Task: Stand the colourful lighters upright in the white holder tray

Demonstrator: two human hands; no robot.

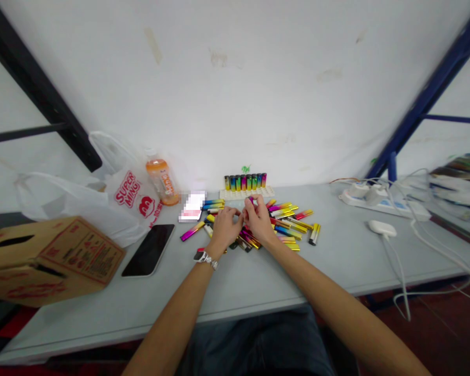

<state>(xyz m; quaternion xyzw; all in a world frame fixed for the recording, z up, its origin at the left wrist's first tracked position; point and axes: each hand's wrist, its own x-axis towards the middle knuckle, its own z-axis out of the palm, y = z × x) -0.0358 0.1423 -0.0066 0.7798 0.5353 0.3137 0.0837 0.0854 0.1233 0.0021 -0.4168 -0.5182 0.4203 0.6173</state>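
Observation:
Several shiny rainbow-coloured lighters (288,222) lie scattered in a pile on the grey table (258,282). Behind them a white tray (247,193) holds a row of upright lighters (245,181). My left hand (224,225), with a wristwatch, rests over the pile with its fingers curled together. My right hand (258,219) is beside it, its fingers pinched on a magenta lighter (251,200) held just above the pile. The two hands almost touch.
A black phone (149,249) lies left of the pile, beside a cardboard box (43,258) and a white plastic bag (129,201). An orange bottle (162,180) stands behind. A power strip (379,201), a white charger (382,227) and cables sit at the right.

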